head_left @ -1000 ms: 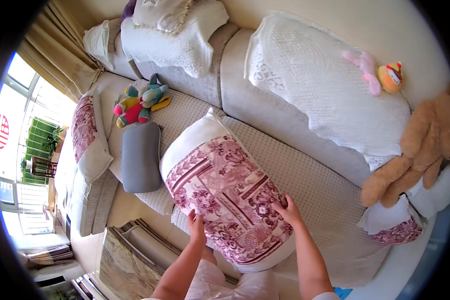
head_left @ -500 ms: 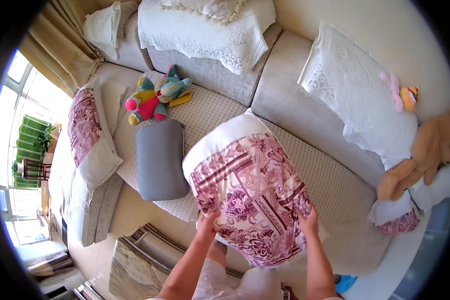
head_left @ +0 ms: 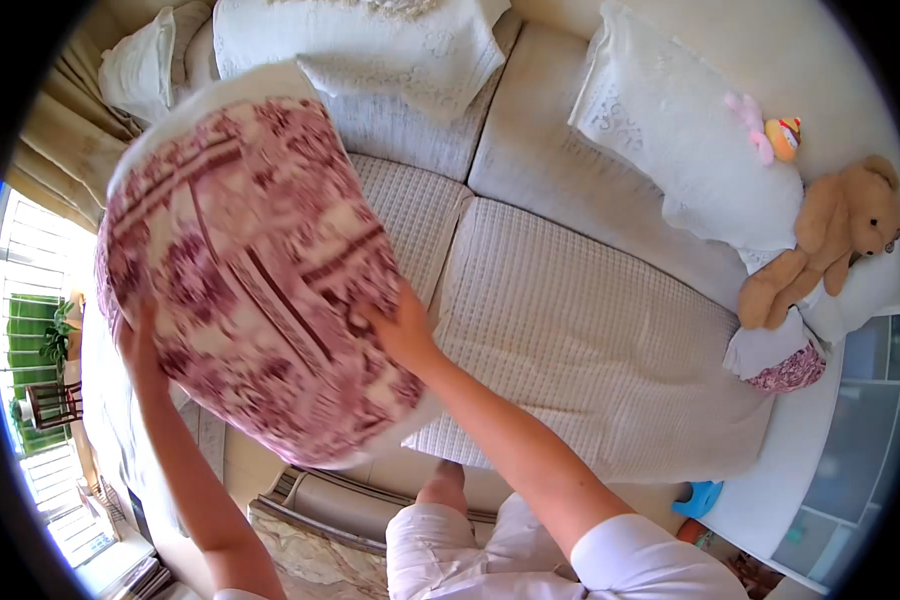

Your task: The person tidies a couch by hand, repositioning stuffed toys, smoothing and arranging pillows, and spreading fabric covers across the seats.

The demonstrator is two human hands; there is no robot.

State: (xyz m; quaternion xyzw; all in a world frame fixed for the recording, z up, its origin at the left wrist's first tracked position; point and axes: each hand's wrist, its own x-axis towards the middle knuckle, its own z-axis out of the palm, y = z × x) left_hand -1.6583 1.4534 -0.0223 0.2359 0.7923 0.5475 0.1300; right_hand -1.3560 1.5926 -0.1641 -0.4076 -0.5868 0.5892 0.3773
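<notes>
A large pillow [head_left: 250,270] in a white and purple-pink patterned pillowcase is held up in the left half of the view. My left hand [head_left: 142,355] grips its lower left side, fingers partly hidden by the fabric. On the right side, my right hand [head_left: 400,325] is closed on the cloth. The pillow tilts to the left, over the left part of the sofa, and hides what lies behind it there.
A grey sofa with a quilted seat cover [head_left: 590,340] runs across the view. A teddy bear [head_left: 830,240] sits at its right end beside another patterned pillow [head_left: 785,360]. Small toys [head_left: 770,132] rest on the backrest cover. A marble-patterned table [head_left: 320,550] stands near my legs.
Both hands have carried the pillow left and up from the middle of the sofa. It now covers the grey pillow and soft toys seen before. My view has shifted to the right.
</notes>
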